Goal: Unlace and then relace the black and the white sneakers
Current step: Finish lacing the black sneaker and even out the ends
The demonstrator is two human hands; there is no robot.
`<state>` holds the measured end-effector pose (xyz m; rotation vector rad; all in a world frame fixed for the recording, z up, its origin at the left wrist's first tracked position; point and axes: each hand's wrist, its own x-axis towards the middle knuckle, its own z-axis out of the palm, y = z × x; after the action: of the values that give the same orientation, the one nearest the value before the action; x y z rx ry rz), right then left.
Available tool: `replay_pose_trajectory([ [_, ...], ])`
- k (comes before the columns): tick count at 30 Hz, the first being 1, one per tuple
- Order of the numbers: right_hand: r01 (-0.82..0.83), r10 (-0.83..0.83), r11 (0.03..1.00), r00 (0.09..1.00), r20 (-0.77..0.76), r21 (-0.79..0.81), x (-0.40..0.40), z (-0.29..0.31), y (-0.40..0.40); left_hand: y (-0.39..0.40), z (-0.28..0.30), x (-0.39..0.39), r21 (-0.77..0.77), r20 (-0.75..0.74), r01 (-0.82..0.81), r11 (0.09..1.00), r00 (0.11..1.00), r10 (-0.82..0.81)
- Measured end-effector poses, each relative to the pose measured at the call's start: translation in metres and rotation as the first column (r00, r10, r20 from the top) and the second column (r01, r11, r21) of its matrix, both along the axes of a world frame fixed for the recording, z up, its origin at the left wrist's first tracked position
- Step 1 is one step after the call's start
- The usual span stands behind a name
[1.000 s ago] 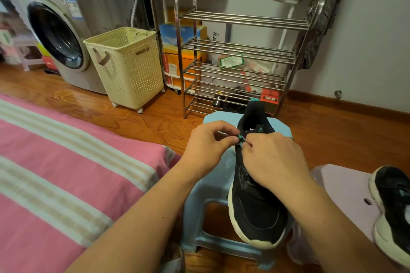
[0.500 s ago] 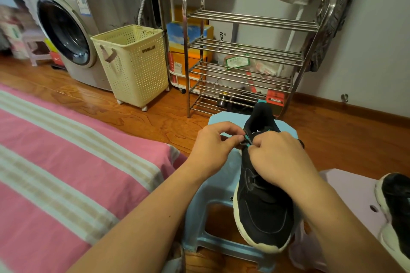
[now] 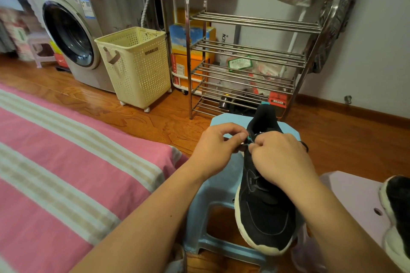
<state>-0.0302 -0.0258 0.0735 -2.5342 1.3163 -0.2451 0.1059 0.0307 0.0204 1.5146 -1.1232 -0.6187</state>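
Bedding in pink with pale stripes [image 3: 66,173] fills the left of the view, and the person seems to sit at its edge, which would explain why the work is set so low and close. Beyond it stand a washing machine [image 3: 71,35], a cream laundry basket [image 3: 137,66] and a steel shoe rack [image 3: 244,64], none of them part of the job. The left hand [image 3: 213,150] has its fingers curled, thumb and forefinger pinching the teal lace tip [image 3: 249,139] beside the top eyelets. The black sneaker [image 3: 261,213] lies along the light blue stool [image 3: 213,195], toe toward the person and overhanging the near edge, so the tongue and eyelets face up within easy reach. The right hand [image 3: 281,157] rests over the lacing, fingers curled on the lace just beside the left hand's pinch; whether this is threading or knotting I cannot tell. At the far right a second sneaker [image 3: 397,210] waits on a lilac stool [image 3: 355,201].
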Motion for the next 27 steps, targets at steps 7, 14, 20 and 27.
replay_pose_trajectory([
  [7, 0.060, -0.061, 0.995, 0.998, -0.011, -0.078, 0.010, 0.003, 0.007, -0.003, -0.001, -0.002, -0.007, -0.026, -0.033, 0.999, 0.999, 0.033],
  [14, 0.066, -0.071, 0.995, 0.996, -0.058, -0.080, 0.016, 0.006, 0.012, -0.006, 0.002, -0.002, 0.077, -0.257, 0.012, 0.997, 0.966, 0.009],
  [20, 0.128, -0.130, 0.989, 0.991, -0.022, -0.070, 0.021, 0.001, 0.011, -0.007, 0.007, 0.000, 0.131, -0.250, 0.027, 0.991, 0.968, 0.007],
  [27, 0.109, -0.112, 0.990, 0.993, -0.033, -0.085, 0.017, -0.006, 0.009, -0.004, 0.011, -0.005, 0.237, -0.334, 0.081, 0.968, 0.943, 0.003],
])
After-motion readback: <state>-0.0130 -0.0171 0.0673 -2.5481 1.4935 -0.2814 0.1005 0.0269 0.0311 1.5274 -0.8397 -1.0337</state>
